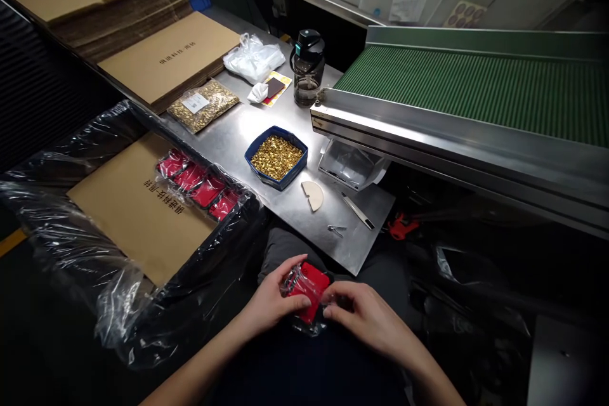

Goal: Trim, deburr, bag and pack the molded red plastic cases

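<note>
Low in the head view, above my lap, a flat red piece (311, 285) sits in a clear plastic wrapper. My left hand (278, 295) grips it from the left, thumb across its front. At its right edge, my right hand (354, 307) has thumb and forefinger drawn together near the wrapper. Whether a fold of plastic is pinched between those fingertips is too small to make out. Similar red wrapped pieces (208, 191) stand in a row in the plastic-lined box (137, 203) to the left, beside a cardboard sheet.
A blue tray (276, 183) of small gold-coloured parts stands on the metal table (228, 133). Near its front lie a cream half-disc (314, 196), a utility knife (358, 210) and a nail clipper (337, 229). A dark bottle (308, 70) stands behind, left of the green conveyor (476, 92).
</note>
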Available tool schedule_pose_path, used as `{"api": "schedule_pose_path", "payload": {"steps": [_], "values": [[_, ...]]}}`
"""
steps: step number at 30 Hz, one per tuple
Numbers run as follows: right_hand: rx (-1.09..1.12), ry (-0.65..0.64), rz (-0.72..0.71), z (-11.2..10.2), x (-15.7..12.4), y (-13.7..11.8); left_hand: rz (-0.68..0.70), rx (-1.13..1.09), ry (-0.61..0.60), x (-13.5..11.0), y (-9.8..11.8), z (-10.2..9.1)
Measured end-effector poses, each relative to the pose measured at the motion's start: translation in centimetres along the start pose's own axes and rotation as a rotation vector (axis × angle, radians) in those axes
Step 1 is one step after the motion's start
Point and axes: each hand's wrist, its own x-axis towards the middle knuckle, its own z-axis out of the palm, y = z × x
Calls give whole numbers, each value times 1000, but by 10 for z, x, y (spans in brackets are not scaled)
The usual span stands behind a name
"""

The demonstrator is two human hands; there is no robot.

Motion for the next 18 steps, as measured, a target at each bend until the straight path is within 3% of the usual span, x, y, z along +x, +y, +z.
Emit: {"api": "schedule_pose_path", "payload": {"steps": [2,5,8,12,18], "values": [[62,18,-73,4,3,-4,19,181,-33,1,5,2],[324,6,-114,6,15,-4,36,425,-71,3,13,5],[438,54,-96,1,27,6,72,469,-101,5,21,4],[397,165,-71,-10,28,24,114,332,-227,5,29,-3],[135,-46,-128,-13,1,25,123,293,-296,5,28,-13]]}}
